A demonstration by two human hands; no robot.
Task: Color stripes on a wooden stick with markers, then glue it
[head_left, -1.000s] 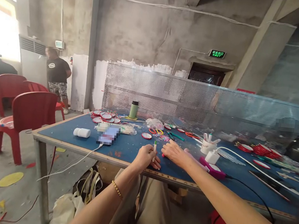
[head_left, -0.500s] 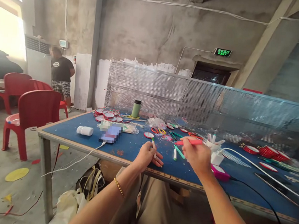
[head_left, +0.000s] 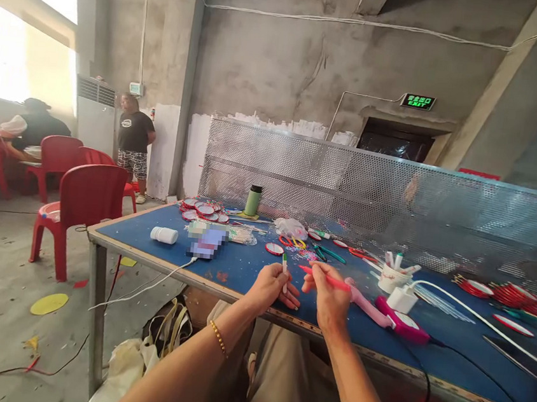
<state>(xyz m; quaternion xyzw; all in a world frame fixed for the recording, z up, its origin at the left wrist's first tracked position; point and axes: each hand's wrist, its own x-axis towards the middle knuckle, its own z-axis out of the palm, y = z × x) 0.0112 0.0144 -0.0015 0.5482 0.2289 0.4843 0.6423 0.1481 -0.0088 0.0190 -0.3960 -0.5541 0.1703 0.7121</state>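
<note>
Blue table spreads widely; over its near part, the right hand is closed around a red pen, and the left hand pinches a shorter white marker, nearly upright, green end up, near the pen's tip.

A small-craft workshop in an unfinished building, identified by its bare cement walls, surface-run cables, illuminated exit sign and concrete floor strewn with scraps such as a yellow disc; the blue-topped counter, backed by a perforated metal screen, carries pliers, marker pens in a cup and piles of red-rimmed discs; red plastic chairs stand nearby
</note>
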